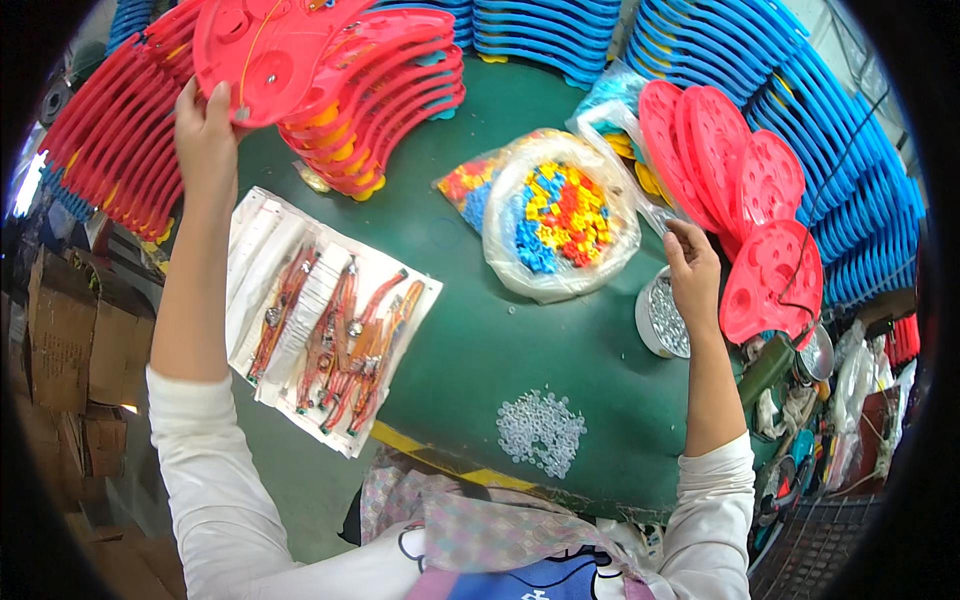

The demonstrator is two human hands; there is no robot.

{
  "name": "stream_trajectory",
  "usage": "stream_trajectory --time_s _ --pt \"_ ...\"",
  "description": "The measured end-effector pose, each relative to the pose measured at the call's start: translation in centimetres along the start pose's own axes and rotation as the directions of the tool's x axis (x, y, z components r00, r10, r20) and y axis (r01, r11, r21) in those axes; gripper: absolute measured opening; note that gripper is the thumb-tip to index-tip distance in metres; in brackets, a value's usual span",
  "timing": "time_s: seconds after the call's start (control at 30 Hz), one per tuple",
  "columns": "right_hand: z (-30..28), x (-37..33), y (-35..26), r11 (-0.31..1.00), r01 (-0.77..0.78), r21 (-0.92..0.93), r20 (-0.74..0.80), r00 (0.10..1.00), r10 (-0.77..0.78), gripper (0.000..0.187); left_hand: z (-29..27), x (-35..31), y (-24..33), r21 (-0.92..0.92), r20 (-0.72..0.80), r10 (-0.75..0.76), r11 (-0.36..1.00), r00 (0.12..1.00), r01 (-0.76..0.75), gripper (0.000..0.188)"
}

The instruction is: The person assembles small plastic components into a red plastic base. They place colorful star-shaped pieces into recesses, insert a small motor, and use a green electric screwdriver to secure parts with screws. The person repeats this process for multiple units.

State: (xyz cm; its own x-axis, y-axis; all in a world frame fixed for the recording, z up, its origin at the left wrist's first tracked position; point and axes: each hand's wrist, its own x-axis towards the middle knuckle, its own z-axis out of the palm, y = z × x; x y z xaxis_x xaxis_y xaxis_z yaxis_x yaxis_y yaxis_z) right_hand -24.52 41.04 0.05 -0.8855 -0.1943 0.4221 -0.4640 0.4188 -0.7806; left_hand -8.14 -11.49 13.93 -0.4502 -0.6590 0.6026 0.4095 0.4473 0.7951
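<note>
Red plastic fills the left hand (205, 135); fingers clamp the near edge of a red moulded panel (265, 50), which is held up at the far left, above the green table (480, 330), just in front of the fanned stack of red panels (380, 95); the grip sits low on one rim, so keeping the thumb firmly behind would seem the way to stop the panel tipping. Right hand (692, 272) hovers over the round tin of small silvery pieces (665, 318) at the right, fingers curled, tips pinched together; whether anything is between them cannot be told; a light, careful pinch looks wisest there, the pieces being tiny. Beyond it stand red round discs (745, 185) on edge, and further left an open bag of coloured beads (560, 215); near the left arm lies a white tray of orange clips (340, 335); close to the body, a scatter of clear small rings (540, 430); blue panels (800, 120) crowd the far right.
</note>
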Motion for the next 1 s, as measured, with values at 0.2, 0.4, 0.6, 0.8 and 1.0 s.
stream_trajectory --time_s 0.2,0.4,0.6,0.8,1.0 --pt "3.6 5.7 5.1 0.972 0.079 -0.220 -0.076 0.992 -0.097 0.031 -0.9 5.7 -8.0 0.060 0.005 -0.236 0.970 0.972 0.235 0.045" --pt "5.1 10.8 7.9 0.962 0.010 -0.271 0.147 0.989 0.031 0.040 -4.5 7.3 -6.1 0.406 0.116 -0.495 0.815 0.861 0.414 0.058" --pt "5.6 12.7 8.4 0.822 -0.207 -0.530 0.139 0.936 0.325 0.067 5.9 -3.7 -3.9 0.423 0.315 0.400 0.753 0.861 -0.504 0.036" --pt "4.1 14.0 10.7 0.717 -0.069 -0.694 0.019 0.993 0.114 0.088 23.7 -12.8 -5.7 0.065 0.743 0.277 0.877 0.610 -0.477 0.037" --pt "4.8 14.5 12.6 0.681 0.002 -0.732 0.120 0.985 0.125 0.117 40.2 -12.7 -12.2 0.432 0.632 -0.227 0.897 0.741 -0.093 0.101"
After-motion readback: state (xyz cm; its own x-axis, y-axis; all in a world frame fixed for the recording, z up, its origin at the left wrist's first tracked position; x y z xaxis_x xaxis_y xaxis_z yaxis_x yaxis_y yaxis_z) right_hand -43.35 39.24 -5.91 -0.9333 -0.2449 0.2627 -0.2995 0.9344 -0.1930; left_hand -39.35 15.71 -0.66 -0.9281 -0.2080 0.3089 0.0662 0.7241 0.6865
